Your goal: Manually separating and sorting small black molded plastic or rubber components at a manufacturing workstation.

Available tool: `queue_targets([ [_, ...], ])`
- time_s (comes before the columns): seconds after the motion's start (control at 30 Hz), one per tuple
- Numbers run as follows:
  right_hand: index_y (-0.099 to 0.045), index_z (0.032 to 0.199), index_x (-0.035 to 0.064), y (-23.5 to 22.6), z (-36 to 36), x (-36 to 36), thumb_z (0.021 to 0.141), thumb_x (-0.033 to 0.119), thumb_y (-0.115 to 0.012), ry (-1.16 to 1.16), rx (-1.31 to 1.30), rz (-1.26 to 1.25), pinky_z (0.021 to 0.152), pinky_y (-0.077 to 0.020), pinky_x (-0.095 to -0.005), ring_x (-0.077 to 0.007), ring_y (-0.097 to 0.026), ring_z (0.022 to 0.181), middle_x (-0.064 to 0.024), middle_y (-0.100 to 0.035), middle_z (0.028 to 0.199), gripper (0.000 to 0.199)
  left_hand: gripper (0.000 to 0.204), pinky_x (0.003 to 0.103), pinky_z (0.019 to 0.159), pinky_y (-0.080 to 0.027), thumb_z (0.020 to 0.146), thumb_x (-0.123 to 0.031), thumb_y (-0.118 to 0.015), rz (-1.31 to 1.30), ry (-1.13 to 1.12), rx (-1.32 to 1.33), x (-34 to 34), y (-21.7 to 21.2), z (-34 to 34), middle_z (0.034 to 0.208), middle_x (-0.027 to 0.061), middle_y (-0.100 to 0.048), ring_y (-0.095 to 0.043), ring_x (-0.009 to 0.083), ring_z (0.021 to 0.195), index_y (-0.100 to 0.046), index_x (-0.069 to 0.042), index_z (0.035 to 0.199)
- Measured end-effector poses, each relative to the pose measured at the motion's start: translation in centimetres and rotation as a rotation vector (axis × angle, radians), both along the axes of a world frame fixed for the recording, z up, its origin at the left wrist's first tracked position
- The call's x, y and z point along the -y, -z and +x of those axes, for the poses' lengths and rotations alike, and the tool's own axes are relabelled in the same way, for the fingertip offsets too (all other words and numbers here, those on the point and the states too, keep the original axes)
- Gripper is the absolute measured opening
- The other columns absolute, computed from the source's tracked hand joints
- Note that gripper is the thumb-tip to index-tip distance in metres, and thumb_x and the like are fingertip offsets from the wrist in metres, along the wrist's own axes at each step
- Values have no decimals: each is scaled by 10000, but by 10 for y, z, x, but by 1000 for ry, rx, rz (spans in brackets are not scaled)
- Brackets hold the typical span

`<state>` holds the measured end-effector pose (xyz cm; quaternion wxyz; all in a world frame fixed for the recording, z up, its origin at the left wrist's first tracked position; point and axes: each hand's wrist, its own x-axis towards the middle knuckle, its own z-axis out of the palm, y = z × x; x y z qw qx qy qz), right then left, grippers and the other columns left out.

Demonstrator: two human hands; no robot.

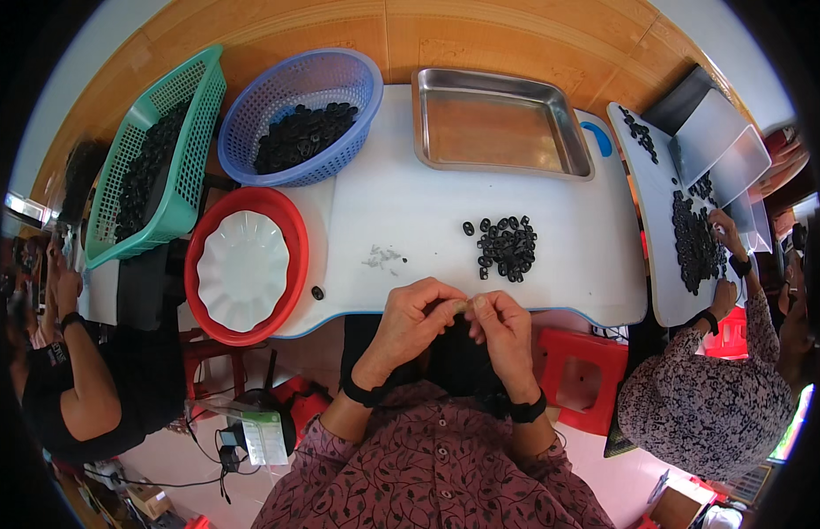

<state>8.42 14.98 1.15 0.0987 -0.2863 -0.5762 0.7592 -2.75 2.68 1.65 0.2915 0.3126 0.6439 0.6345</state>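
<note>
Just off the table's near edge, my left hand (pixel 411 322) and my right hand (pixel 505 333) meet at the fingertips. The fingers of both are closed in a pinch. Whatever lies between them is too small and covered to make out. Beyond my right hand a pile of small black oval parts with holes (pixel 508 250) rests on the white table (pixel 366 203). Thin pale scraps (pixel 382 257) are scattered past my left hand, with a tiny dark bit beside them. One loose black part (pixel 317 293) lies near the left front edge.
At left stand a red basin (pixel 297 231) with a white scalloped dish (pixel 242 269), a blue basket (pixel 372 97) and a green basket (pixel 185 194), both baskets holding black parts. A metal tray (pixel 502 169) sits at the back. Co-workers flank me; a red stool (pixel 595 357) is at right.
</note>
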Motion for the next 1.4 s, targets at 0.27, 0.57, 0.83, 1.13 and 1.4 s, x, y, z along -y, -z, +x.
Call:
queue_targets([
  [0.27, -602, 876, 46, 8, -26, -10, 833, 114, -675, 244, 85, 1096, 548, -452, -367, -273, -564, 628, -124, -538, 799, 109, 133, 187, 509, -447, 889, -131, -650, -15, -153, 295, 4, 8, 3, 704, -6, -604, -554, 41, 603, -646, 1, 910],
  [0.57, -589, 857, 55, 16, -30, -2, 818, 116, -677, 202, 184, 1339, 571, -462, -419, -322, -580, 670, -113, -529, 823, 114, 149, 185, 505, -443, 890, -145, -651, -46, -165, 309, 11, 10, 0, 712, -7, -607, -550, 42, 594, -647, 2, 913],
  [0.83, -618, 857, 59, 15, -23, -3, 822, 50, -647, 259, 32, 1214, 550, -469, -400, -324, -593, 645, -114, -569, 820, 47, 157, 188, 507, -449, 893, -146, -645, -35, -167, 328, 12, 13, 0, 708, -4, -608, -554, 43, 593, -648, 9, 922],
  [1.13, -620, 845, 60, 12, -30, -13, 817, 90, -667, 311, 194, 1282, 537, -448, -423, -329, -580, 629, -122, -558, 796, 62, 148, 187, 512, -449, 893, -140, -644, -46, -178, 325, 16, 12, 0, 707, -6, -607, -552, 40, 602, -651, 4, 923],
  [1.4, -599, 843, 76, 16, -33, -18, 826, 120, -650, 249, 259, 1322, 546, -448, -453, -357, -580, 659, -123, -543, 819, 70, 139, 185, 523, -447, 893, -129, -644, -69, -185, 307, 23, 10, 2, 703, -9, -601, -541, 35, 601, -648, 8, 917],
])
